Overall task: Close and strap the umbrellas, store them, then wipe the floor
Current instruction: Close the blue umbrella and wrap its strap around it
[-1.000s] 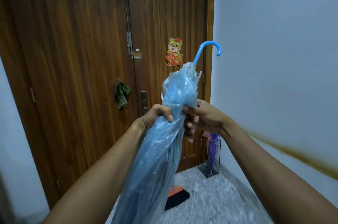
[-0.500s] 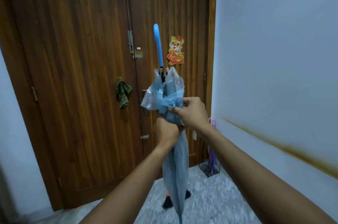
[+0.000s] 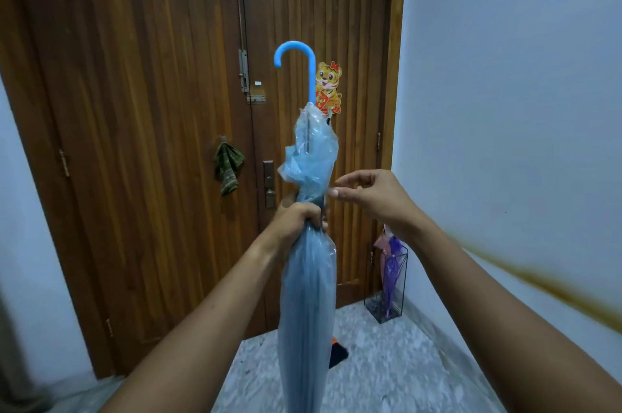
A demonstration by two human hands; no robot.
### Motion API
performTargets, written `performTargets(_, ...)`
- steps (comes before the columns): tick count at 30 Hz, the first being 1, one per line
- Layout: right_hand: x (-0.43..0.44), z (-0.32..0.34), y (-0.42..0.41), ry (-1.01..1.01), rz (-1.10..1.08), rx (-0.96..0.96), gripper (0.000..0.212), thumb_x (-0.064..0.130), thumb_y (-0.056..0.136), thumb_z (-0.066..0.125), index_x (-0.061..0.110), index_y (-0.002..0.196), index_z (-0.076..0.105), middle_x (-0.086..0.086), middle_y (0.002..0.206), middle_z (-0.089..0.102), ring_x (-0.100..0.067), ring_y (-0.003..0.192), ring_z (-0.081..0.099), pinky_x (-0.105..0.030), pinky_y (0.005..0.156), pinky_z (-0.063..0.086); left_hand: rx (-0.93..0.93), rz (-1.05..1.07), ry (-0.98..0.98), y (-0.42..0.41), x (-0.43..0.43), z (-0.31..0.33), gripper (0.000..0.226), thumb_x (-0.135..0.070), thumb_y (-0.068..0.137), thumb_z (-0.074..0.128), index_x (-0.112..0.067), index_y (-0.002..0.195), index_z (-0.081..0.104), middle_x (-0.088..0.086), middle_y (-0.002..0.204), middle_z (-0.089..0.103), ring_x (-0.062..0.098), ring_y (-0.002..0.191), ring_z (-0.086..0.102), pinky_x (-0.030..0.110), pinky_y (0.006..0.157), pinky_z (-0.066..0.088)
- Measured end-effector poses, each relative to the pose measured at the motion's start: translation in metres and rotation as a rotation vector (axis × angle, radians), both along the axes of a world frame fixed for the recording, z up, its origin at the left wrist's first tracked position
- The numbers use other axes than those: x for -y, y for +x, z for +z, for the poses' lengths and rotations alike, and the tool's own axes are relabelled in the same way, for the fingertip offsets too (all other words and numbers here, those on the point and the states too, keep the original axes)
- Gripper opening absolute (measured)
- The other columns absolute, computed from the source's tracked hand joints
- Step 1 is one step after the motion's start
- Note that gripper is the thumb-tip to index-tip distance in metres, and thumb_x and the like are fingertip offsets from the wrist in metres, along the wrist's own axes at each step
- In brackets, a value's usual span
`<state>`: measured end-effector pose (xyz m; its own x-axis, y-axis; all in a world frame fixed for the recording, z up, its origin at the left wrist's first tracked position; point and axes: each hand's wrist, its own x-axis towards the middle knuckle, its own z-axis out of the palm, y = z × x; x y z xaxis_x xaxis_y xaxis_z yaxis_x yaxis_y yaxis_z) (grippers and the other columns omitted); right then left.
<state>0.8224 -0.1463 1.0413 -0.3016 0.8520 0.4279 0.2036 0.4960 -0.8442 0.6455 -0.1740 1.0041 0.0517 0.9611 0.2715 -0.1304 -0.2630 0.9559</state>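
Umbrella [image 3: 308,294] blue; stored umbrella [image 3: 391,266] seemingly purple.

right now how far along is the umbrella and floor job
Done: a purple umbrella stands in the wire stand by the door. In hand: the blue umbrella is folded, the left hand grips its canopy, and the right hand hovers beside it, holding nothing visible; no fastened strap shows. Left: strap it, store it, then wipe the floor.
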Motion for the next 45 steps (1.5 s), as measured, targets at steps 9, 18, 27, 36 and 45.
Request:
performTargets(9,0.006,0.002,-0.002,-0.269,0.375,-0.036,0.032,0.029,0.097,0.061,0.006,0.119,0.065,0.011,0.058,0.061,-0.003,0.046,0.048,-0.014,0.045,0.039,-0.014,-0.372,-0.084,-0.002,0.009,0.020,0.035,-0.001,0.056,0.036,0.005,0.085,0.055,0.018,0.076,0.061,0.028,0.068,0.064,0.038,0.069,0.057)
performTargets(18,0.007,-0.009,-0.016,-0.163,0.137,-0.233,0.024,0.013,0.093,0.070,-0.001,0.112,0.072,0.003,0.077,0.076,-0.001,0.059,0.069,-0.014,0.057,0.056,-0.537,0.440,0.164,-0.010,0.005,0.011,0.049,-0.033,0.060,0.070,-0.019,0.100,0.044,-0.001,0.096,0.055,0.015,0.081,0.057,0.031,0.064,0.049)
performTargets(27,0.012,-0.008,-0.046,0.075,-0.079,0.043,0.030,0.038,0.079,0.082,0.019,0.101,0.075,0.008,0.095,0.076,-0.002,0.088,0.073,-0.026,0.076,0.062,-0.608,0.715,0.169,0.010,0.003,-0.022,0.027,-0.013,0.080,0.070,-0.014,0.097,0.050,0.002,0.090,0.061,0.024,0.081,0.066,0.040,0.065,0.058)
performTargets(36,0.003,-0.005,-0.015,-0.065,0.116,-0.160,0.035,0.023,0.084,0.081,-0.006,0.099,0.069,0.005,0.070,0.067,0.002,0.053,0.057,-0.012,0.049,0.044,0.065,0.149,0.087,0.002,0.012,0.003,0.077,0.003,0.045,0.052,-0.007,0.121,0.047,0.015,0.090,0.060,0.024,0.067,0.056,0.034,0.055,0.046)
performTargets(45,0.004,0.002,-0.002,-0.218,0.342,-0.155,0.034,0.030,0.090,0.073,0.007,0.114,0.066,-0.002,0.085,0.071,-0.015,0.071,0.069,-0.030,0.067,0.056,0.178,-0.353,-0.110,0.006,0.017,0.015,0.060,0.001,0.048,0.051,0.004,0.107,0.054,0.018,0.082,0.061,0.027,0.065,0.064,0.033,0.060,0.057)
